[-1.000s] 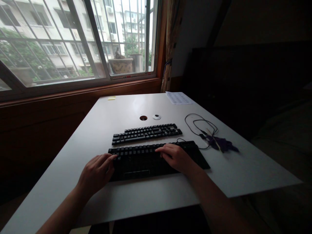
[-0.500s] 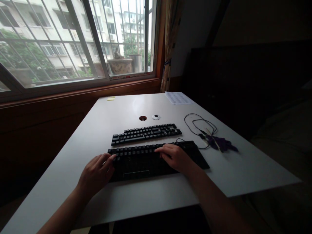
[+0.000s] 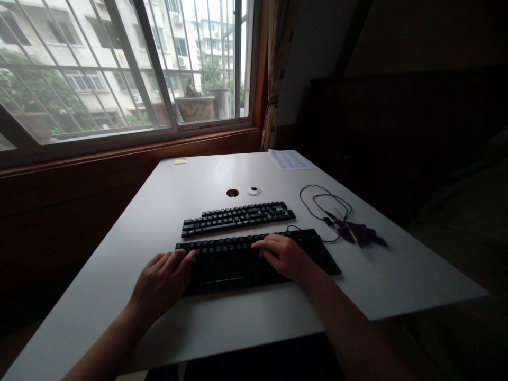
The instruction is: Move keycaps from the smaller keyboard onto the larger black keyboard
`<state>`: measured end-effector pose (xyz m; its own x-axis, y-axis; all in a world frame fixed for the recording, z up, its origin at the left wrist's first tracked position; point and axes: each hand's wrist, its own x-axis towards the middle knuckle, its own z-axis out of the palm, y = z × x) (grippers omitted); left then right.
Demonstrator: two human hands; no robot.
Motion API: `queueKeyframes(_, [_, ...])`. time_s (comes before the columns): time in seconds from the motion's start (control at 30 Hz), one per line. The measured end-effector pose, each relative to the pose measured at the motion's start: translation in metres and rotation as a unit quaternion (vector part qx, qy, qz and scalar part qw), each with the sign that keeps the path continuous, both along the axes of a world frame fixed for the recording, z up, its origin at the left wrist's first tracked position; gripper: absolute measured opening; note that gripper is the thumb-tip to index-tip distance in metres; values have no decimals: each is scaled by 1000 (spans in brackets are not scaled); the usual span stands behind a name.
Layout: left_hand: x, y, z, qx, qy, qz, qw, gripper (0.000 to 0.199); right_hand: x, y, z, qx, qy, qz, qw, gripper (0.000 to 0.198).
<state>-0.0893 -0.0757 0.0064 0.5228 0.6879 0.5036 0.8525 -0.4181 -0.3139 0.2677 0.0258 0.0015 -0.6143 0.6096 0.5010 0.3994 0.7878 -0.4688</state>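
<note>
On the table [image 3: 115, 264], the keyboard [image 3: 226, 271] is set just in front of rows of black keys [image 3: 238, 218]. Its left end is covered by the left hand [image 3: 162, 276], fingers bunched; the right hand [image 3: 284, 256] is poised over it, forefinger outstretched. Whether anything is gripped cannot be told.

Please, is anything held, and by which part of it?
Cannot be told: the left hand and right hand are at the nearer keyboard; any grip is too dark to see.

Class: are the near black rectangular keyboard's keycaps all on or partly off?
Partly off: the near black keyboard has keycaps along its far rows; the nearer area looks bare.
</note>
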Motion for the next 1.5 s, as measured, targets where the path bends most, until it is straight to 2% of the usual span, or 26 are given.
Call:
queueKeyframes(0.33, [1, 0, -2, 0, 17, -18, 1000, 36, 0, 0, 3, 4, -2, 1, 1000, 28])
queueKeyframes(0.73, [0, 0, -1, -10, -1, -27, 1000, 30, 0, -1, 5, -2, -3, 0, 1000, 29])
queueKeyframes(1.07, [-4, 1, -8, -37, -21, -26, 999, 25, -1, -1, 5, -1, 0, -2, 1000, 30])
queueKeyframes(1.5, [-4, 4, -7, -31, 7, -50, 998, 24, 0, -1, 3, -8, 3, -2, 1000, 30])
